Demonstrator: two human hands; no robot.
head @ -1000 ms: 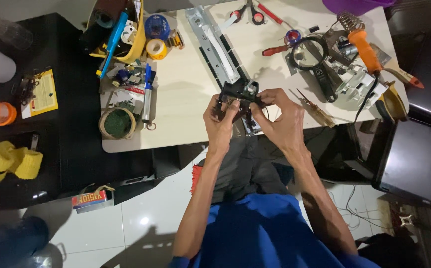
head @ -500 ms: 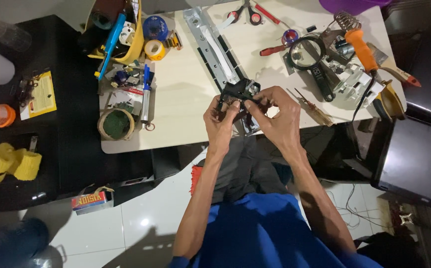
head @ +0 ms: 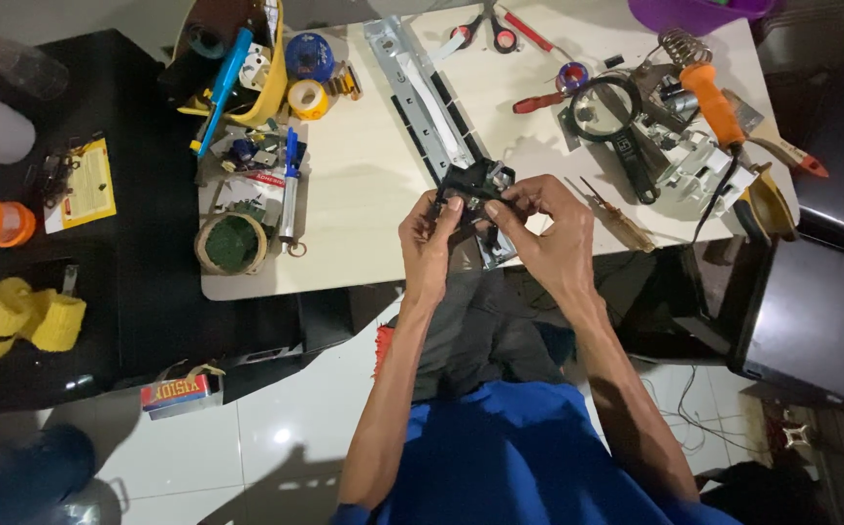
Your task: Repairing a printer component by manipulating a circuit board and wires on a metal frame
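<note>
Head view, frame centre: left hand (head: pixel 429 243) and right hand (head: pixel 548 243) both pinch a small black part (head: pixel 470 181), seemingly light, rigid, best gripped by its edges.

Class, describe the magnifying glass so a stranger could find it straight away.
Start at the pale worktable and go to its right end. The magnifying glass lies there left of the orange-handled soldering iron. Its round black-rimmed lens sets it apart.
</note>
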